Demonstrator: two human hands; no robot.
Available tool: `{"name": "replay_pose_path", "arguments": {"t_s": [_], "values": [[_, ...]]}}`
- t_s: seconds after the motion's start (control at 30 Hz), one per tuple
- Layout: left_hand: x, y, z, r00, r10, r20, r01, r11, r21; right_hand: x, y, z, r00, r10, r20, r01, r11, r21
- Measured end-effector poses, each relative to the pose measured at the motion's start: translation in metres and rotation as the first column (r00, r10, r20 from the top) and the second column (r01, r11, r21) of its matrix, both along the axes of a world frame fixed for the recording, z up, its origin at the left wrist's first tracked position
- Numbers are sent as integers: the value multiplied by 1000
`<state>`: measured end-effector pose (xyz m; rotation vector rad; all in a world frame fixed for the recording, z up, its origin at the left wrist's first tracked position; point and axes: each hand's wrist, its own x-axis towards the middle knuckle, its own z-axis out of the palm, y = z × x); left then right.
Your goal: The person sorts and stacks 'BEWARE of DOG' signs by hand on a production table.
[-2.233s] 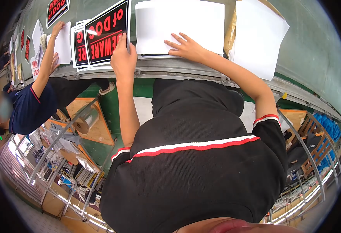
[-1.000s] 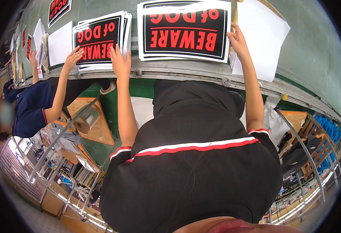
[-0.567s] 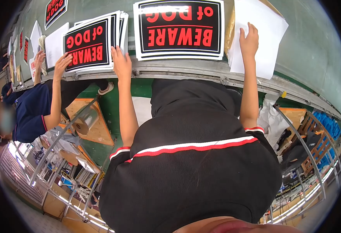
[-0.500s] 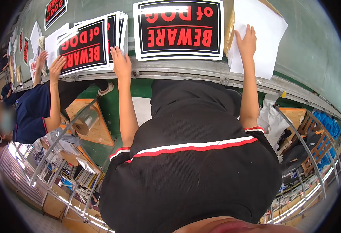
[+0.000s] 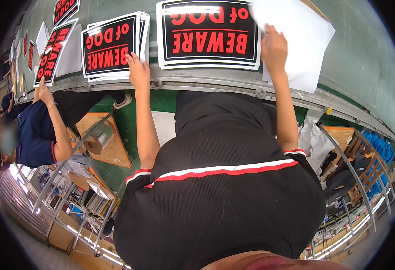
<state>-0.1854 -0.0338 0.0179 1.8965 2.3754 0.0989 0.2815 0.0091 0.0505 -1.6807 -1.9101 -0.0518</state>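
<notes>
A stack of "BEWARE of DOG" signs (image 5: 208, 42), black with red letters and upside down to me, lies in front of me. To its right, my right hand (image 5: 274, 49) is closed at the left edge of a white sheet (image 5: 305, 49). The sheet's blurred upper left part overlaps the signs' corner. My left hand (image 5: 139, 72) rests with fingers extended at the right edge of another sign pile (image 5: 109, 45), gripping nothing I can see.
On the left a co-worker (image 5: 35, 130) holds one sign (image 5: 53, 54) tilted above the table. The metal table edge (image 5: 206, 81) runs between me and the signs. A clear roll (image 5: 99, 140) sits below it on the left.
My right hand has moved left and its fingers have closed, shifting the white sheet over the signs. My left hand barely moved. The co-worker has lifted a sign off the left pile.
</notes>
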Motion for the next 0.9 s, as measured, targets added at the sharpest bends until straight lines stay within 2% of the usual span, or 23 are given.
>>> {"name": "replay_pose_path", "arguments": {"t_s": [0.1, 0.2, 0.3, 0.33, 0.47, 0.6, 0.67, 0.77, 0.83, 0.87, 0.9], "values": [[5, 4, 9, 999, 19, -41, -21, 999, -27, -38, 3, 15, 957, 249, 151, -237, 967, -96], [5, 4, 9, 998, 15, -61, -16, 1000, -16, -70, 6, 3, 880, 446, 164, -429, 894, -133], [9, 2, 11, 997, 18, -77, -18, 1000, 4, -99, -2, -11, 840, 525, 137, -503, 848, -166], [10, 2, 13, 997, 23, -79, -23, 1000, -6, -106, -6, -15, 838, 539, 79, -526, 838, -144], [15, 1, 22, 998, 36, -45, -36, 999, 17, -124, -28, -20, 839, 535, 96, -511, 836, -199], [13, 0, 25, 999, 33, -14, -32, 998, 45, -135, -38, -16, 850, 485, 206, -413, 856, -309], [10, 0, 26, 1000, 15, 11, -16, 994, 107, -139, -41, -21, 842, 466, 272, -362, 862, -354], [17, -2, 41, 1000, -17, -16, 19, 985, 169, -141, -39, -13, 830, 486, 273, -385, 854, -349], [28, -2, 61, 999, -25, -47, 33, 985, 170, -143, -34, -6, 850, 526, -37, -511, 804, -305], [35, -2, 71, 996, -57, -62, 69, 978, 197, -144, -30, -3, 823, 535, -192, -569, 778, -268], [46, -3, 83, 993, -89, -79, 105, 970, 219, -149, -26, 4, 762, 438, -478, -617, 714, -330]]}}
